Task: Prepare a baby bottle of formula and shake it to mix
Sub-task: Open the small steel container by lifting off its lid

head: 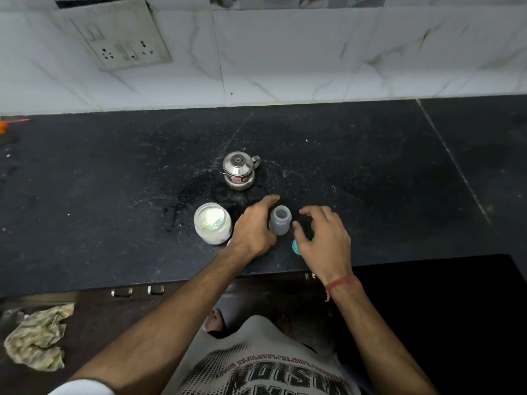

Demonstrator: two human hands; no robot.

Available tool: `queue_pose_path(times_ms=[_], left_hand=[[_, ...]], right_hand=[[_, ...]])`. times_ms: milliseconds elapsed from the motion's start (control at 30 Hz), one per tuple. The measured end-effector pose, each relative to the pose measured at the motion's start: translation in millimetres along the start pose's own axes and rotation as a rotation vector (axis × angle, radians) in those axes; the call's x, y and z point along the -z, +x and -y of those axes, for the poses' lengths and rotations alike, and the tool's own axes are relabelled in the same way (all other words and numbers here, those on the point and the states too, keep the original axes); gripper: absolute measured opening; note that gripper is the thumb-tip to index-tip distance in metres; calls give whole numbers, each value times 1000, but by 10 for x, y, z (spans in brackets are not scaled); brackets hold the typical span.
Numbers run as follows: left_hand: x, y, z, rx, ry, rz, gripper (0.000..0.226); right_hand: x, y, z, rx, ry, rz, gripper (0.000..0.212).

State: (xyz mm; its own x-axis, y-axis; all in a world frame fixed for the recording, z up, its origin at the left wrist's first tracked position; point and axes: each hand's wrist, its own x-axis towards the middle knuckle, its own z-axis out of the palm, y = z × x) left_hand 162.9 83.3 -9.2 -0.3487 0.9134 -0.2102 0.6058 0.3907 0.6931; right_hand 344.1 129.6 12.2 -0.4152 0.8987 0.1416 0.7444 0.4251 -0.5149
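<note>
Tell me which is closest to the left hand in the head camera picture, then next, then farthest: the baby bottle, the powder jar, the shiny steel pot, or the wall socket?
From the left hand:
1. Baby bottle, touching it on its right.
2. Powder jar, just to its left.
3. Steel pot, behind it on the counter.
4. Wall socket, far back on the wall, upper left.

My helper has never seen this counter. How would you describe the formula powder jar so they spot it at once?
On the black counter, look near the front edge, just left of the left hand. The jar stands there, lidless, full of white powder; unlike the steel pot behind and the small grey bottle, it is wide and frosted.
</note>
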Motion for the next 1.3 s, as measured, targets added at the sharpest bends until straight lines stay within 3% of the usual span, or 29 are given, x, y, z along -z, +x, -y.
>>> queue_pose_path(times_ms=[67,233,333,400,500,600,700,800,967,1300], left_hand=[[58,-28,-24,6,-103,-83,86],[366,48,-144,-6,-251,-475,52],[682,251,-31,38,-226,-624,51],[886,425,147,131,-173,-579,70],[1087,686,429,265,-162,-385,108],[1172,930,668,297,-180,-149,125],[1161,1155,899,275,-169,-8,123],[1120,1323,1015,203,-185,25,127],[1084,1347,959,62,-90,1,97],[1082,1334,1066,36,-83,-32,94]], right_hand=[[25,149,59,45,24,-13,30],[-27,556,290,153,49,-19,24],[-85,820,481,176,44,34,24],[-148,990,622,202,17,87,26],[-258,1241,842,230,-43,181,31],[-395,1462,1031,219,-106,265,37],[-540,1619,1159,175,-154,339,49],[-677,1719,1247,137,-188,348,63],[-816,1822,1349,82,-246,388,75],[-823,1951,1500,142,-382,413,62]])
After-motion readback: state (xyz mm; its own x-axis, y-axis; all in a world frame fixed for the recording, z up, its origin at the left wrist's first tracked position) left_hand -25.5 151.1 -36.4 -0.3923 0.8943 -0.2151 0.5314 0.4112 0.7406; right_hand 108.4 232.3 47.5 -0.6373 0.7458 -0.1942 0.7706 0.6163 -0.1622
